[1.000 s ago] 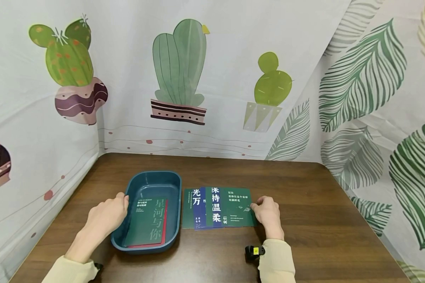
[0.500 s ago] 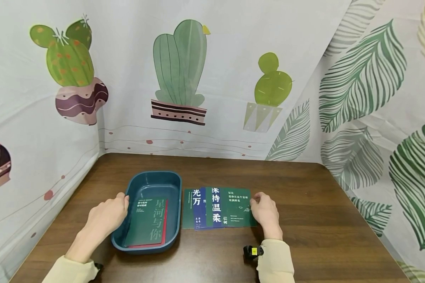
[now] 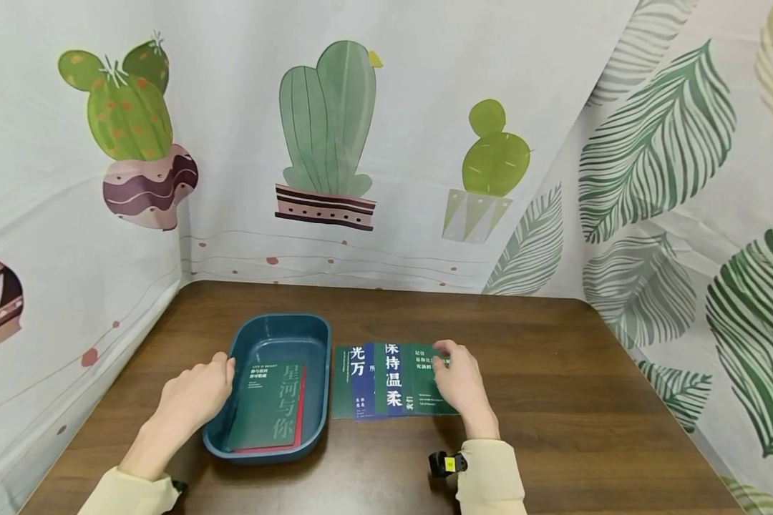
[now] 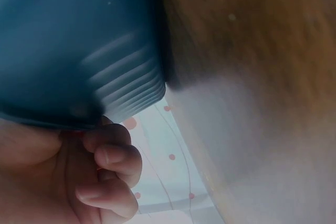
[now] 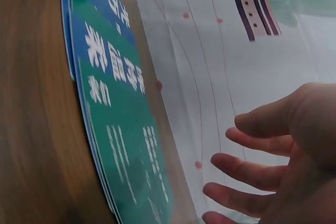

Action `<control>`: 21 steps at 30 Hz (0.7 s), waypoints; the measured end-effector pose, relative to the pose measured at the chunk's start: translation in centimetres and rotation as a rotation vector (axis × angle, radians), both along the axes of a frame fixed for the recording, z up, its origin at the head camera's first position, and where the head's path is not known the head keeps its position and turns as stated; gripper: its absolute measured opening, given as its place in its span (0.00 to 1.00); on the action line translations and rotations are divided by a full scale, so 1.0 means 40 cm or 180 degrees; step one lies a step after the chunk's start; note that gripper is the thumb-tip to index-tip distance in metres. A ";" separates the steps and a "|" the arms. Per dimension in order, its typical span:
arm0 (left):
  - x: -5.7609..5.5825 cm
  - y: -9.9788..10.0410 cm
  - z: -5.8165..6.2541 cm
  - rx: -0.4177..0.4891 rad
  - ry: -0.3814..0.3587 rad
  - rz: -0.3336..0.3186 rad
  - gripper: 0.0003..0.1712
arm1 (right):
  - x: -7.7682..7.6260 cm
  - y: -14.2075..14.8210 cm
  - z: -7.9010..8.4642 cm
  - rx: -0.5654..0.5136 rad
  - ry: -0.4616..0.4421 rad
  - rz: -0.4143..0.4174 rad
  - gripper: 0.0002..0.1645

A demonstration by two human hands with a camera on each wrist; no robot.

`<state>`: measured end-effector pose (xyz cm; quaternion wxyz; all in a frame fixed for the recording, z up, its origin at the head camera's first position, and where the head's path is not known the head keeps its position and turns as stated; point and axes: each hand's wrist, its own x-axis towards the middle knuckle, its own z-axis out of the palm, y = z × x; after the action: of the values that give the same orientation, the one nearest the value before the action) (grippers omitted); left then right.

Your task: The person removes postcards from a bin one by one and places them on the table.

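Observation:
My left hand (image 3: 196, 390) grips the left rim of a blue plastic basin (image 3: 325, 372). In the left wrist view its curled fingers (image 4: 118, 158) sit under the basin's edge, beside the ribbed wall. Inside the basin lies a green card (image 3: 264, 404) with white characters, over a red one (image 3: 301, 400). To the basin's right, green and blue cards (image 3: 393, 379) overlap in a row on the table. My right hand (image 3: 460, 383) is over the right end of that row. The right wrist view shows its fingers (image 5: 247, 171) spread and holding nothing, apart from the cards.
The brown wooden table (image 3: 586, 400) extends to the right and behind the cards. A white cloth (image 3: 412, 86) printed with cacti and leaves hangs along the back and sides. A black wrist camera (image 3: 446, 463) sits by the right sleeve.
My right hand has left the right edge of the card row and shifted left and up over the cards. My left hand and the basin have stayed in place.

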<state>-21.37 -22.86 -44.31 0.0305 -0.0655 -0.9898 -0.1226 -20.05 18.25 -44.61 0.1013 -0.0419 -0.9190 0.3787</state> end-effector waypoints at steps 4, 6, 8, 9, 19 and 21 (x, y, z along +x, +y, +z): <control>-0.001 -0.002 -0.003 -0.0004 -0.0004 -0.0001 0.18 | 0.003 -0.030 0.000 -0.0072 0.0085 0.0186 0.15; -0.002 -0.002 -0.003 -0.0010 -0.0011 0.0002 0.18 | 0.006 -0.043 0.003 -0.0118 0.0107 0.0298 0.15; -0.003 -0.001 -0.003 -0.0012 -0.0013 0.0003 0.18 | 0.009 -0.052 0.006 -0.0140 0.0119 0.0408 0.16; -0.004 0.000 -0.003 -0.0013 -0.0019 0.0004 0.18 | 0.010 -0.056 0.008 -0.0156 0.0113 0.0442 0.16; -0.005 0.001 -0.003 -0.0029 -0.0032 0.0009 0.18 | 0.026 -0.098 0.033 -0.0136 0.0090 0.0657 0.17; -0.004 0.000 -0.003 -0.0037 -0.0046 0.0024 0.18 | 0.030 -0.106 0.041 -0.0139 0.0103 0.0702 0.17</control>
<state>-21.55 -22.85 -44.44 0.0235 -0.0612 -0.9909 -0.1173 -18.86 13.99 -42.99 0.0729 0.0634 -0.9078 0.4081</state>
